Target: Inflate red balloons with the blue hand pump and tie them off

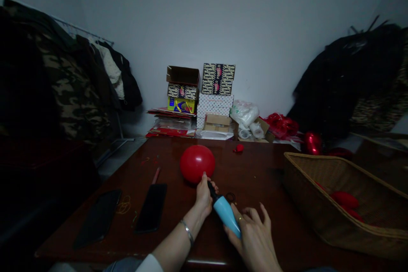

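Observation:
A partly inflated red balloon (197,163) is at the middle of the brown table, at the black tip of a light blue hand pump (227,214). My left hand (204,195) is closed where the balloon's neck meets that black tip, and its fingers hide the join. Around the pump's near end, the thumb and index finger of my right hand (251,233) are closed, while its other fingers are spread. The pump slants from the balloon down toward my right hand. Beside it lies a dark ring-shaped band (230,197).
A wicker basket (318,216) holding red items (344,199) stands at the right. On the left are a black phone (151,208), a dark tablet (98,216) and rubber bands (123,205). A small red balloon (239,148) lies near the far edge. Boxes (218,78) stand behind.

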The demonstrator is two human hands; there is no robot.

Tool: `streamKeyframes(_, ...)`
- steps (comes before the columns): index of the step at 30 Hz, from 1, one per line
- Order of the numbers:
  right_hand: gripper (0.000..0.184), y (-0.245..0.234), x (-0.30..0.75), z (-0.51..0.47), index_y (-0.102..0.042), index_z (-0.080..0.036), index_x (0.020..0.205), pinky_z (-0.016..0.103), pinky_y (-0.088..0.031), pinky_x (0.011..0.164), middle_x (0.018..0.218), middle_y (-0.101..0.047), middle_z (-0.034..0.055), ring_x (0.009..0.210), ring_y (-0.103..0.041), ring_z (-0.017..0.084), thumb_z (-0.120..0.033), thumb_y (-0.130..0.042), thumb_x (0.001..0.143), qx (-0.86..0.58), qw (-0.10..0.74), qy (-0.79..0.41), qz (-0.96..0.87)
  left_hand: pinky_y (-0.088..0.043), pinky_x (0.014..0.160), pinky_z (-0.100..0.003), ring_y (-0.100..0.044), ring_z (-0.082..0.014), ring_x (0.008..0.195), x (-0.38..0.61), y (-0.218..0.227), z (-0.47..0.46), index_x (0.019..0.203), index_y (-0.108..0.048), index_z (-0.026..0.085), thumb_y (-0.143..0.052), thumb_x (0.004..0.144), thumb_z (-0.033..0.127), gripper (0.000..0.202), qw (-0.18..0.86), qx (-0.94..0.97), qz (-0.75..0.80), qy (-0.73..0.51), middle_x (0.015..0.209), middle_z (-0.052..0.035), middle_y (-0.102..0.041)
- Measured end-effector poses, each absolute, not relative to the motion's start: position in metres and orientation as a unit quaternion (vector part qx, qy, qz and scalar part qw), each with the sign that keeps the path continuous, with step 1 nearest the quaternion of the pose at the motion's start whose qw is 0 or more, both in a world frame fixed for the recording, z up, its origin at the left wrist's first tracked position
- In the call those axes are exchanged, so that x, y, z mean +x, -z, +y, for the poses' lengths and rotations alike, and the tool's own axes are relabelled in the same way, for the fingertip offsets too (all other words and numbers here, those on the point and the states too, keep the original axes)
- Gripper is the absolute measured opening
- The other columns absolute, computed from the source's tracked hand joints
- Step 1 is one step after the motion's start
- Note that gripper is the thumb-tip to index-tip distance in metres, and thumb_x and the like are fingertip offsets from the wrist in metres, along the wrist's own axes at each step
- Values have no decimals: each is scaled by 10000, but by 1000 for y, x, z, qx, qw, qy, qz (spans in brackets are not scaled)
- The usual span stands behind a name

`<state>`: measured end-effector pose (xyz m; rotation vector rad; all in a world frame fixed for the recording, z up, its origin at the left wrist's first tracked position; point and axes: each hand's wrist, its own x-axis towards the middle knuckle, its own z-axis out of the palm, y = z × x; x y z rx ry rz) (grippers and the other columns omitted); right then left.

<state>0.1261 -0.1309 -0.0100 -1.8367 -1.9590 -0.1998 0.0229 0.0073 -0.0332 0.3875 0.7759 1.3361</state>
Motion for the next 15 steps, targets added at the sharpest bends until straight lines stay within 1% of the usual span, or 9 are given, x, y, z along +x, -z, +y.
streamKeyframes(4, 448, 21, 129, -136, -566, -231, 1190, 507, -108, 1052, 808, -692, 13, 941, -565, 237, -380, -595, 769, -652, 247, 94, -710, -296, 389, -193, -386, -70, 377, 21, 31, 7, 698, -407, 197, -576, 751, 550, 395, 708, 186, 341, -589, 463, 66, -434)
streamKeyframes(7, 466, 32, 141, -142, -539, -241, 1218, 498, -93, 1044, 811, -693, 9, 911, -578, 232, -438, -561, 796, -622, 250, 141, -728, -293, 392, -192, -386, -68, 386, 19, 30, 7, 702, -406, 200, -588, 738, 554, 400, 705, 203, 341, -587, 474, 70, -428)
streamKeyframes(9, 512, 39, 152, -148, -502, -249, 1255, 489, -60, 1045, 800, -690, -1, 873, -592, 223, -497, -532, 808, -581, 241, 181, -756, -294, 394, -193, -385, -68, 389, 17, 30, 10, 702, -403, 200, -597, 728, 558, 408, 701, 208, 345, -589, 479, 71, -425)
streamKeyframes(12, 578, 51, 169, -159, -431, -259, 1316, 482, -15, 1058, 773, -687, -32, 840, -607, 207, -502, -542, 802, -546, 238, 218, -773, -288, 394, -194, -383, -67, 391, 11, 29, 16, 707, -405, 199, -584, 732, 573, 415, 696, 209, 344, -594, 486, 70, -424)
streamKeyframes(13, 600, 56, 172, -163, -416, -267, 1327, 490, -16, 1060, 773, -686, -36, 835, -609, 209, -509, -546, 794, -544, 243, 224, -771, -286, 394, -193, -385, -67, 394, 10, 28, 17, 710, -406, 198, -579, 733, 578, 418, 696, 207, 343, -597, 490, 68, -428)
streamKeyframes(15, 615, 65, 176, -171, -406, -281, 1334, 529, -60, 1056, 760, -682, -30, 836, -608, 226, -518, -539, 782, -564, 268, 227, -747, -285, 398, -193, -394, -67, 402, 8, 28, 19, 713, -408, 196, -580, 731, 584, 424, 694, 202, 342, -601, 498, 63, -435)
